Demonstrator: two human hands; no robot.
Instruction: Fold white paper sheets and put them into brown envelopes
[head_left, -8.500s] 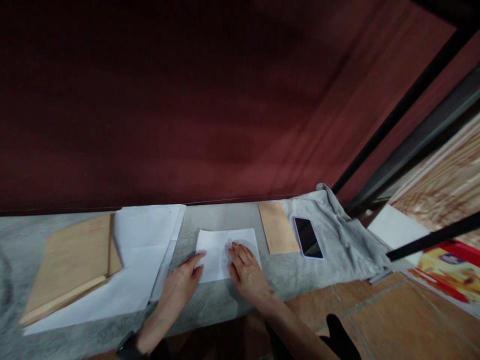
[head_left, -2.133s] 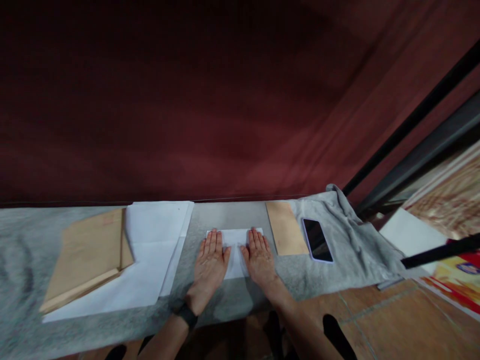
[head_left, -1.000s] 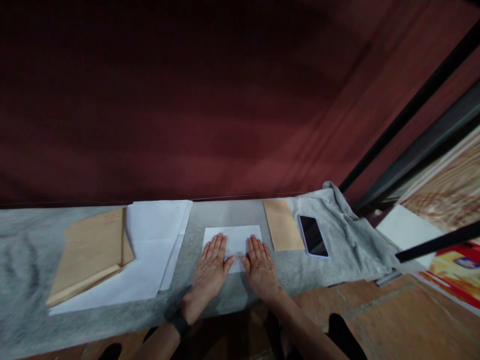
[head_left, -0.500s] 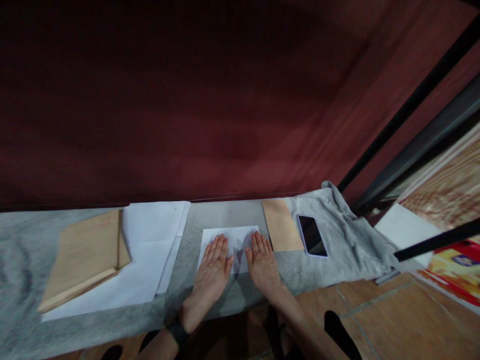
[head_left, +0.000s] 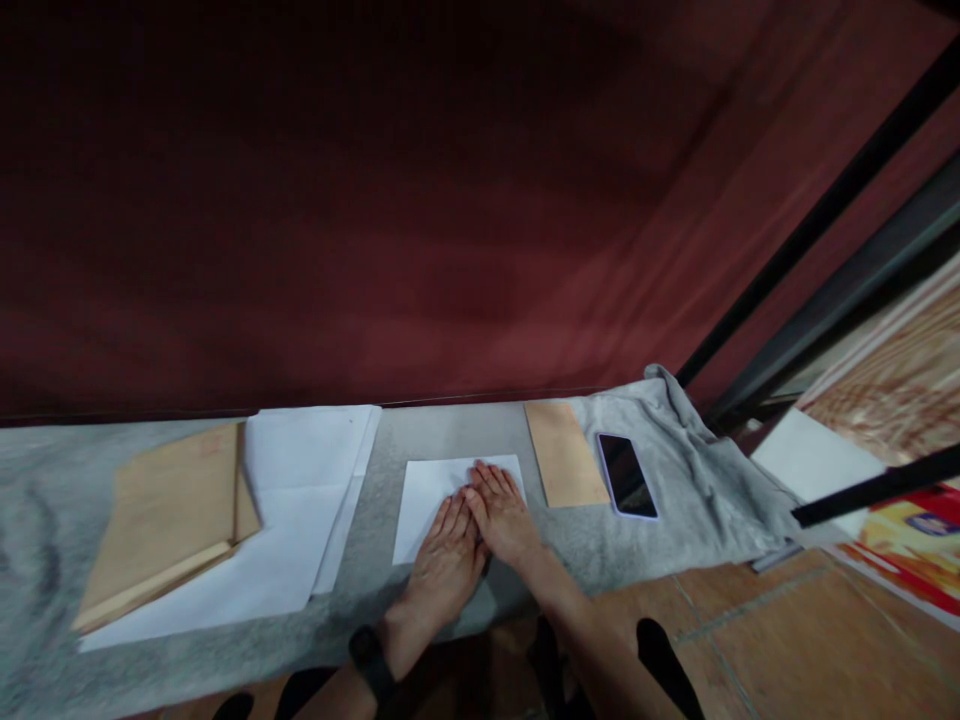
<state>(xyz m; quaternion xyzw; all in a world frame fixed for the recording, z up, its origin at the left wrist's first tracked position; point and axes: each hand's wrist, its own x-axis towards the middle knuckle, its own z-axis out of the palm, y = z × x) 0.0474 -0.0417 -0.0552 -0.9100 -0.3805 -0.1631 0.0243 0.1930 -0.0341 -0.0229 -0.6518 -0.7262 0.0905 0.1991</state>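
A small white sheet of paper point(head_left: 421, 500) lies on the grey cloth in front of me. My left hand point(head_left: 450, 550) rests flat on its lower middle, fingers stretched out. Beside it, my right hand point(head_left: 501, 515) lies flat on the sheet's right half, its thumb side touching or overlapping the left fingers. Both hands are open and cover much of the paper's lower right part. A tan envelope or piece of brown paper point(head_left: 566, 455) lies just right of the sheet, and a phone point(head_left: 628, 476) with a pale purple edge is beyond it.
On the left, brown envelopes point(head_left: 172, 510) lie over large white sheets point(head_left: 307, 510). Grey cloth point(head_left: 712, 500) covers the narrow surface, bunched at its right end. A dark red wall point(head_left: 450, 250) rises behind. Black bars point(head_left: 825, 210) and tiled floor point(head_left: 787, 620) are at right.
Both hands have come together over the paper: the left slid right and slightly towards me, the right moved a little left. More of the sheet's left side now shows.
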